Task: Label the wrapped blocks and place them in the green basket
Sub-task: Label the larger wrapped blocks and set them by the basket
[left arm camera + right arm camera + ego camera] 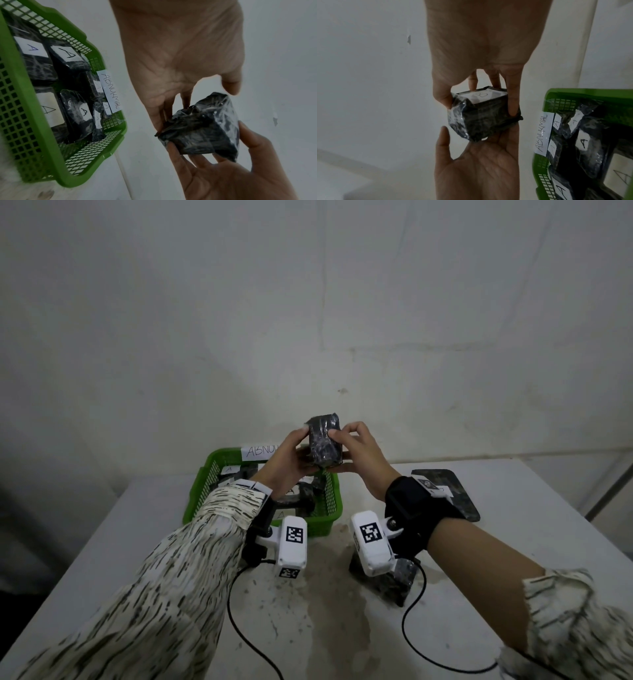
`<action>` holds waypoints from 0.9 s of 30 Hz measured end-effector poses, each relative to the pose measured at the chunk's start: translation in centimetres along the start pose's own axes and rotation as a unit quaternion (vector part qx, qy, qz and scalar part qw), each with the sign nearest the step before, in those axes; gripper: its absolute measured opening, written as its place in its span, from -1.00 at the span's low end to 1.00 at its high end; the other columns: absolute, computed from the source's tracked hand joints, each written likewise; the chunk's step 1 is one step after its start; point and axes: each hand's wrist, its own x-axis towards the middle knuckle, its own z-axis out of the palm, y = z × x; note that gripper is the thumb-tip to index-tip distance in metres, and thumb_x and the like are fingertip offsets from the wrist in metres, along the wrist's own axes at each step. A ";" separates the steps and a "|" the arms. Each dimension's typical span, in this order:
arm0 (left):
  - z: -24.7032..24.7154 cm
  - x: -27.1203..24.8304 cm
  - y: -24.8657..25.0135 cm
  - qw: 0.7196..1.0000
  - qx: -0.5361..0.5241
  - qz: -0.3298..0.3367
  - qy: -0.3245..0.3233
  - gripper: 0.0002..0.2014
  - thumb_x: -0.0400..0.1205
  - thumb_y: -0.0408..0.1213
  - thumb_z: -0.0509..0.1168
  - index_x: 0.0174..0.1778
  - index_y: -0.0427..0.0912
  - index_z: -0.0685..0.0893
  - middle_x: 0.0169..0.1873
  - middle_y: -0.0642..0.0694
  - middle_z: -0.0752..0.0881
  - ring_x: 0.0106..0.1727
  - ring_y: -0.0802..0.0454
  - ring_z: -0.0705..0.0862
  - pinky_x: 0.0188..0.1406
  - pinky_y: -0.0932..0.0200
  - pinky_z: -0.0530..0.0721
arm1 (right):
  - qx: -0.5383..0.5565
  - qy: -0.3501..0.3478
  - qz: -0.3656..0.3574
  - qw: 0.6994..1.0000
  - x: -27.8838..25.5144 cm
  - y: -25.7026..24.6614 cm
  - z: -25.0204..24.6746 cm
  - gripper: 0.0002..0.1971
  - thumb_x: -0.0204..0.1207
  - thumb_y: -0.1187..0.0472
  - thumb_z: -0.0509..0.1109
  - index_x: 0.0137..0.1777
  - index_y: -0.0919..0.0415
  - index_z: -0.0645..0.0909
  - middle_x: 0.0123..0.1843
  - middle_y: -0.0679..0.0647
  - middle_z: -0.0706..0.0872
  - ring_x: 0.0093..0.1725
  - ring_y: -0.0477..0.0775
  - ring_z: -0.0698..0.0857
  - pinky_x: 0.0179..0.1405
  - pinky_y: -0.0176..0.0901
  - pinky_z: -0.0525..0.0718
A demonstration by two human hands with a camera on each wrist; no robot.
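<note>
Green basket (202, 491), left of centre in the head view: held wrapped blocks (68, 59) labelled "A"; rim tag (260, 451) read "ABNORMAL". Left hand (291, 460), centre: fingers curled around wrapped block (324, 444), raised above basket's far right corner. Right hand (363, 460), just right: fingertips pinched same block. Label (482, 95) read "B".

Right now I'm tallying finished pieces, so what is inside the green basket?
The green basket holds dark wrapped blocks, most showing white labels marked A. I cannot give a full count: they overlap, hiding any underneath.
</note>
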 end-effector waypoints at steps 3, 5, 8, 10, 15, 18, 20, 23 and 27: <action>0.1 0.0 -0.1 1.000 0.025 0.003 -0.006 -0.70 0.73 -0.17 0.06 0.30 -0.19 0.51 0.15 -0.22 0.65 0.12 -0.10 0.66 0.24 -0.09 0.58 | -0.012 -0.021 0.018 1.000 -0.1 0.0 0.0 -0.76 0.62 0.11 0.35 0.05 0.18 0.34 0.12 0.19 0.63 0.00 0.11 0.70 -0.33 -0.20 0.72; 0.1 0.4 -0.2 0.999 0.038 0.003 0.020 -0.68 0.71 -0.23 0.12 0.36 -0.26 0.42 0.23 -0.28 0.59 0.14 -0.14 0.64 0.13 -0.05 0.64 | -0.010 -0.049 0.032 0.998 -0.2 0.2 -0.2 -0.76 0.62 0.14 0.35 0.11 0.17 0.34 0.19 0.23 0.61 0.04 0.10 0.69 -0.20 -0.15 0.74; 0.0 0.7 -0.1 0.998 0.050 0.001 0.030 -0.66 0.70 -0.27 0.14 0.38 -0.31 0.40 0.22 -0.31 0.58 0.06 -0.12 0.64 -0.03 0.02 0.66 | -0.015 -0.073 0.042 0.996 -0.4 0.6 -0.5 -0.64 0.57 0.21 0.41 0.24 0.15 0.32 0.30 0.31 0.60 0.07 0.09 0.69 -0.04 -0.09 0.73; 0.0 0.8 -0.1 0.998 0.054 0.000 0.029 -0.61 0.69 -0.29 0.16 0.43 -0.32 0.39 0.25 -0.34 0.57 0.10 -0.16 0.63 0.08 -0.07 0.64 | -0.023 -0.064 0.037 0.997 -0.4 0.7 -0.4 -0.60 0.55 0.26 0.43 0.25 0.15 0.30 0.28 0.31 0.60 0.05 0.09 0.69 0.02 -0.03 0.74; 0.3 0.5 -0.3 0.998 0.058 -0.016 0.003 -0.44 0.54 -0.19 0.26 0.48 -0.22 0.39 0.26 -0.28 0.60 0.27 -0.20 0.60 0.31 -0.20 0.54 | -0.022 -0.045 0.047 0.998 -0.2 0.5 -0.2 -0.67 0.59 0.17 0.37 0.21 0.14 0.30 0.17 0.25 0.61 0.04 0.13 0.71 -0.14 -0.11 0.75; 0.2 0.5 -0.2 0.997 0.074 -0.021 0.019 -0.63 0.69 -0.21 0.12 0.38 -0.28 0.46 0.17 -0.29 0.62 0.23 -0.23 0.60 0.24 -0.17 0.58 | -0.030 -0.084 0.086 0.992 -0.4 0.3 -0.6 -0.57 0.61 -0.04 0.32 0.35 0.11 0.30 0.16 0.12 0.63 0.00 0.07 0.72 -0.11 -0.10 0.72; -0.3 0.6 -0.1 0.997 0.055 -0.036 0.039 -0.65 0.72 -0.09 0.06 0.29 -0.24 0.50 0.07 -0.26 0.61 0.16 -0.22 0.59 0.21 -0.14 0.59 | -0.088 -0.103 0.083 0.987 -0.6 0.5 -0.9 -0.55 0.62 -0.20 0.20 0.40 0.00 0.32 0.07 0.00 0.67 -0.01 0.01 0.70 -0.02 -0.10 0.63; -1.3 0.7 -0.2 0.995 -0.001 -0.082 0.053 -0.50 0.67 0.11 -0.01 0.31 -0.19 0.51 0.11 -0.32 0.66 0.11 -0.26 0.67 0.14 -0.09 0.63 | -0.126 -0.073 0.057 0.988 -0.4 1.0 -1.3 -0.61 0.66 -0.19 0.13 0.38 -0.05 0.39 -0.05 -0.02 0.62 -0.09 -0.01 0.62 -0.09 -0.18 0.51; -2.3 0.6 -0.4 0.989 -0.060 -0.127 0.051 -0.43 0.66 0.16 -0.12 0.17 -0.18 0.62 -0.21 -0.26 0.82 -0.31 -0.05 0.81 -0.40 0.26 0.71 | -0.058 -0.069 0.043 0.995 -0.2 1.0 -1.8 -0.64 0.62 0.00 0.32 0.39 -0.09 0.43 -0.10 0.05 0.54 -0.19 -0.04 0.57 -0.15 -0.18 0.50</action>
